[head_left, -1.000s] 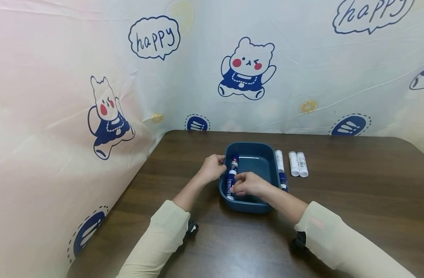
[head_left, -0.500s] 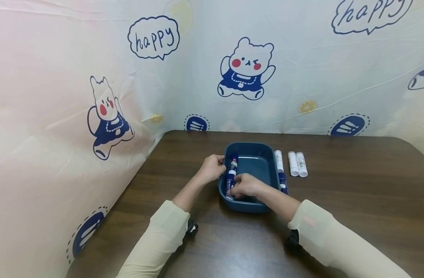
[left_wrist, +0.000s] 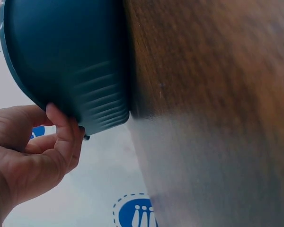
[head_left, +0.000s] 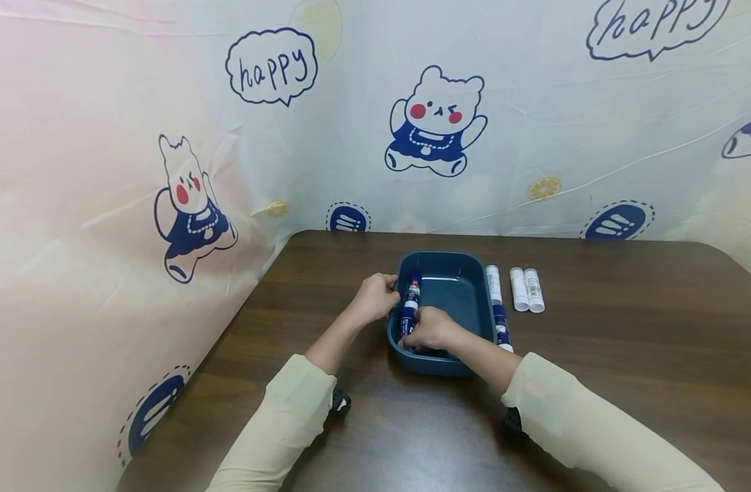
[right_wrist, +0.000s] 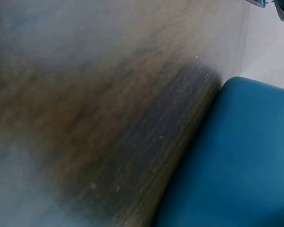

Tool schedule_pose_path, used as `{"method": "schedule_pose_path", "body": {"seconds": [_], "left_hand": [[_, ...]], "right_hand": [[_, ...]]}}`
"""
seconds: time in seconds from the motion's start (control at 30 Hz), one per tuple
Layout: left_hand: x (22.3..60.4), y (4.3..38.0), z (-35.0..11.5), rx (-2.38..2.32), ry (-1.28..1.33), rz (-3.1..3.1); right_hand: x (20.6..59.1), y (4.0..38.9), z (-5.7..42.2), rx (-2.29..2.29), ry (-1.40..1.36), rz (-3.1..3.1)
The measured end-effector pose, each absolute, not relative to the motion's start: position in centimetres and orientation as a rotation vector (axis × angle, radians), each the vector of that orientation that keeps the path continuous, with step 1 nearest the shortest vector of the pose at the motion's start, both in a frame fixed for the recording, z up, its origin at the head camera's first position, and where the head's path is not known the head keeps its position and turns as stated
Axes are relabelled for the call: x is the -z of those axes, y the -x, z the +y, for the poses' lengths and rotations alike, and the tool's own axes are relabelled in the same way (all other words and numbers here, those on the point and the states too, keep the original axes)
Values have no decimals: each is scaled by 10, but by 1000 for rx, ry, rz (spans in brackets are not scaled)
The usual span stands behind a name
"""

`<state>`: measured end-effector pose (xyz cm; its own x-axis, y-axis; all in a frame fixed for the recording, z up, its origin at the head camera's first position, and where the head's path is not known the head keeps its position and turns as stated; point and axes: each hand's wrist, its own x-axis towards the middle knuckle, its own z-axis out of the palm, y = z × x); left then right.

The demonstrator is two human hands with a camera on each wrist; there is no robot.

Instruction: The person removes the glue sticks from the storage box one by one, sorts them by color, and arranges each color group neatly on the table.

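A dark blue plastic bin (head_left: 467,307) stands on the table. My left hand (head_left: 375,298) holds its left rim; the left wrist view shows the fingers of that hand (left_wrist: 38,146) bent against the outer wall of the bin (left_wrist: 66,61). Two slim tubes lie end to end along the inside left wall: a far blue tube with a red and white label (head_left: 414,290) and a near blue tube with white print (head_left: 407,321). Reaching into the bin, my right hand (head_left: 433,329) pinches the near blue tube at its near end, which the fingers cover.
Outside the right wall, a white tube (head_left: 493,283) and a blue tube (head_left: 501,324) lie end to end. Further right, two white tubes (head_left: 527,290) lie side by side on the brown table (head_left: 627,328). A printed curtain (head_left: 350,123) hangs behind. The right wrist view shows the bin's outer wall (right_wrist: 241,161).
My right hand has slid slightly left and nearer along the near blue tube, now covering its near end. The left hand keeps its place on the rim.
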<state>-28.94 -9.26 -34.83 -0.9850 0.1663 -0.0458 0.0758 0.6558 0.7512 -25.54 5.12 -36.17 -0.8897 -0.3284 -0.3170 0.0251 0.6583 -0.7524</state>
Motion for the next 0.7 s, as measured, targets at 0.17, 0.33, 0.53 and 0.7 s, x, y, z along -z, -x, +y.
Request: {"method": "schedule_pose_path", "body": {"seconds": [0.17, 0.33, 0.53, 0.7], "left_hand": [[348, 290, -93, -1248, -216, 2756], [348, 290, -93, -1244, -205, 2750], [347, 290, -92, -1248, -189, 2743], [348, 290, -92, -1247, -175, 2744]], "right_hand": [[361, 255, 50, 1082, 244, 2468], [361, 255, 52, 1097, 265, 2459], [362, 256, 53, 1176, 249, 2407], [362, 256, 54, 1230, 223, 2376]]}}
